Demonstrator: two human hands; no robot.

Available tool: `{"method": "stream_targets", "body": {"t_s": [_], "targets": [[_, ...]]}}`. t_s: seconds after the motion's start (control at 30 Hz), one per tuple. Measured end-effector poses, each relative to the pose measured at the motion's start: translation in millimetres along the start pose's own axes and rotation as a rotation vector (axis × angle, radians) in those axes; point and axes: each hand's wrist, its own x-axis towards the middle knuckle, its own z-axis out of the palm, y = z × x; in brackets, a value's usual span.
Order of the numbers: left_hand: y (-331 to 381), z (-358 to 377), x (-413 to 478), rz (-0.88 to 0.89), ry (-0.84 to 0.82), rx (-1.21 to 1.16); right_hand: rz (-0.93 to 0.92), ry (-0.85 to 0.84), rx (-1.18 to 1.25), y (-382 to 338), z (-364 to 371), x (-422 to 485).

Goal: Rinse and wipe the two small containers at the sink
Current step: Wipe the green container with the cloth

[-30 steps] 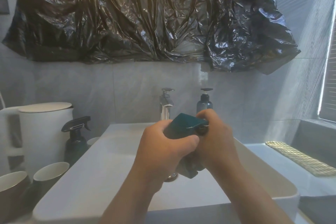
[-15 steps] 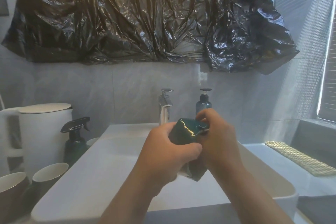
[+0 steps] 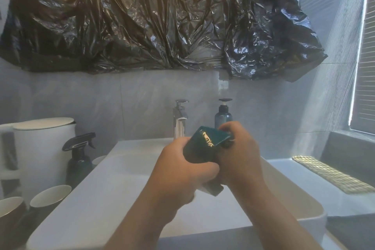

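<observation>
A small dark teal container with a bright glint on its side is held over the white sink, in front of the faucet. My left hand wraps around its lower left side. My right hand grips its right side and top edge, fingers over a dark round part. A dark and pale piece, perhaps a cloth, pokes out below my hands. A pale streak under the spout looks like running water. Two brown cups stand left of the sink.
A blue pump bottle stands right of the faucet. A dark spray bottle and a white kettle stand at the left. A woven mat lies on the right counter. Black plastic sheeting covers the wall above.
The teal container has turned a little in my hands, so that a bright glint now shows on its side. Both hands stay in about the same place over the sink.
</observation>
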Motion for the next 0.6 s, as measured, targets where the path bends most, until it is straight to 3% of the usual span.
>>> {"method": "stream_targets", "body": {"t_s": [0.13,0.3,0.47,0.6], "targets": [[-2.6,2.6,-0.6,0.024,0.083,-0.134,0.001,0.043,0.073,-1.7,3.5,-1.4],[-4.1,9.2,-3.3,0.144,0.127,-0.266,0.19,-0.02,0.319,-1.8,11.7,3.3],[-11.2,10.1,-4.8,0.206,0.119,-0.162,0.32,-0.105,0.396,-7.7,4.8,3.6],[-15.5,16.1,-6.7,0.322,0.161,0.028,0.507,-0.251,0.774,-10.9,7.2,-3.5]]}}
